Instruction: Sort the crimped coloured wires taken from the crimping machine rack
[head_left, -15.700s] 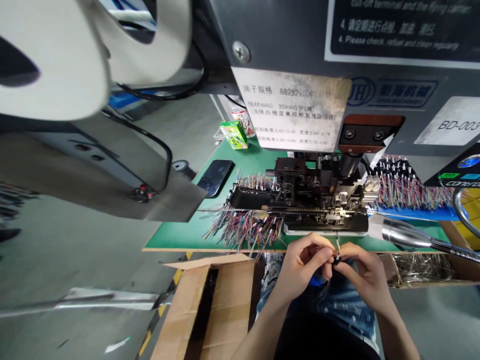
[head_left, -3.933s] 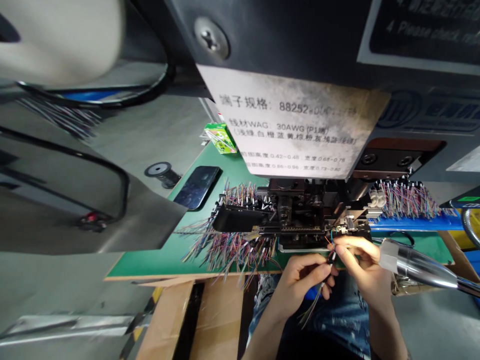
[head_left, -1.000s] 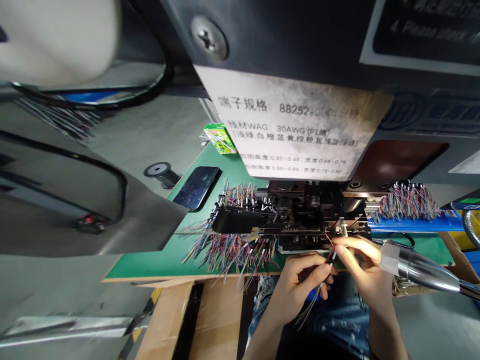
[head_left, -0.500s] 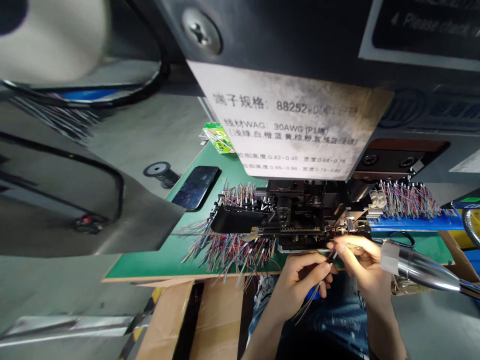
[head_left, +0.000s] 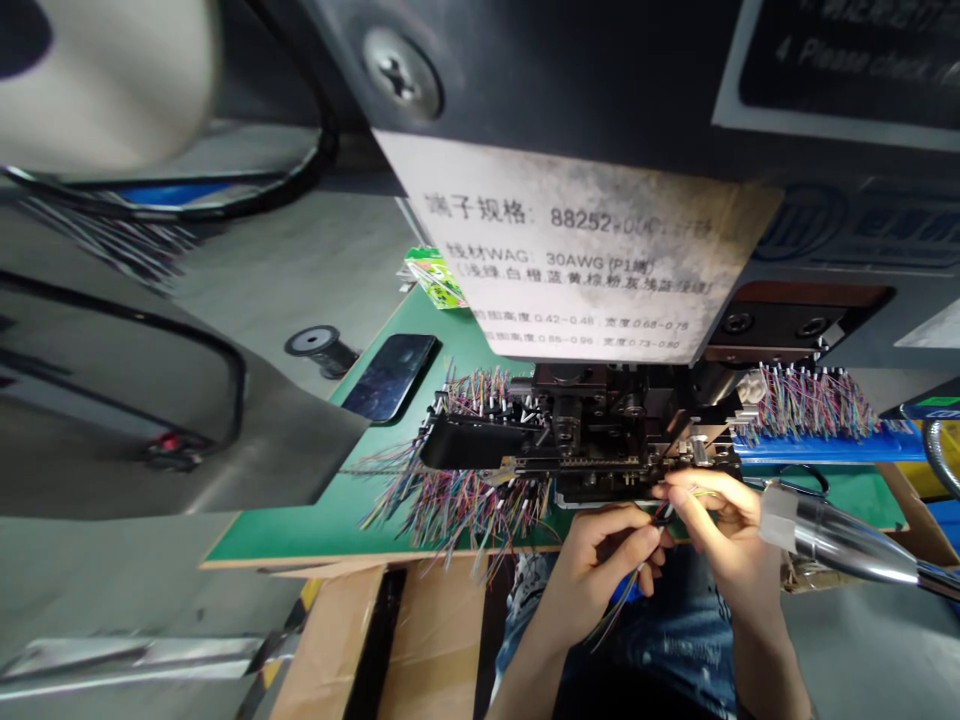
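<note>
My left hand is closed around a bundle of thin wires, whose loose ends hang below the fingers. Close beside it, my right hand pinches thin wire ends, some of them yellow, coming from the same bundle. Both hands are at the front of a crimping machine, with the right fingertips just under its tooling. A metal terminal strip runs across the machine towards the right fingers. The exact wire tips are too small to make out.
Heaps of coloured wires lie left on the green table, near a phone. More wires sit on a blue tray at right. A lamp reaches in beside my right hand; the machine's labelled head hangs above.
The hands and wires hold almost the same place. Only a very slight shift of the whole view shows.
</note>
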